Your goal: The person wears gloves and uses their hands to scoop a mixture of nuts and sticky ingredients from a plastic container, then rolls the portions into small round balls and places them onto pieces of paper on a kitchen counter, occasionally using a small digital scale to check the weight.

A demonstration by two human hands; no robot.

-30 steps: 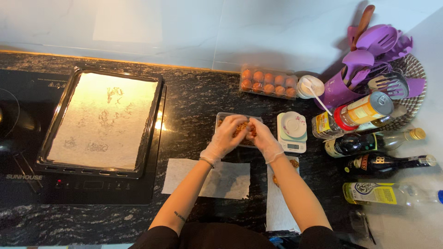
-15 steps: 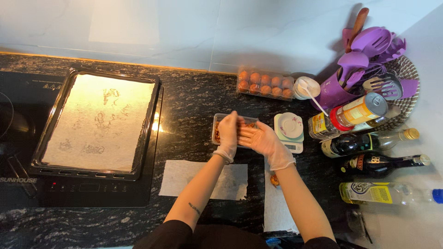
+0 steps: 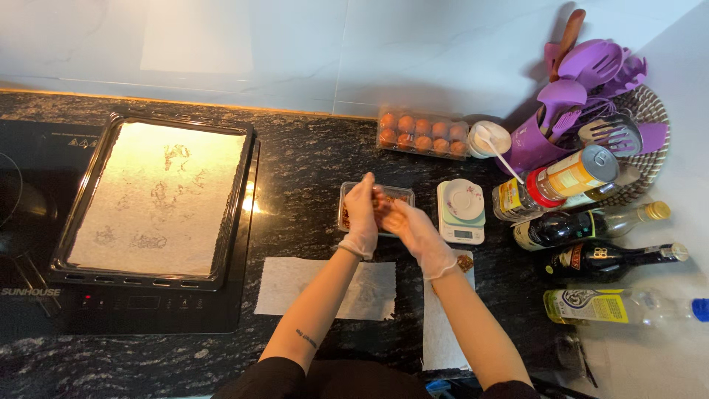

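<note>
Both gloved hands have drifted slightly left since half a second ago. Beside the baking tray — paper-lined, probably against sticking — left hand and right hand cup together around reddish food above the plastic container.

A dark speckled stone counter runs the width of the view, meeting a pale tiled wall with faint grey veining and thin grout lines. Warm yellow light glows along the seam where wall meets counter and reflects off the stone; on the right a white surface borders the counter
</note>
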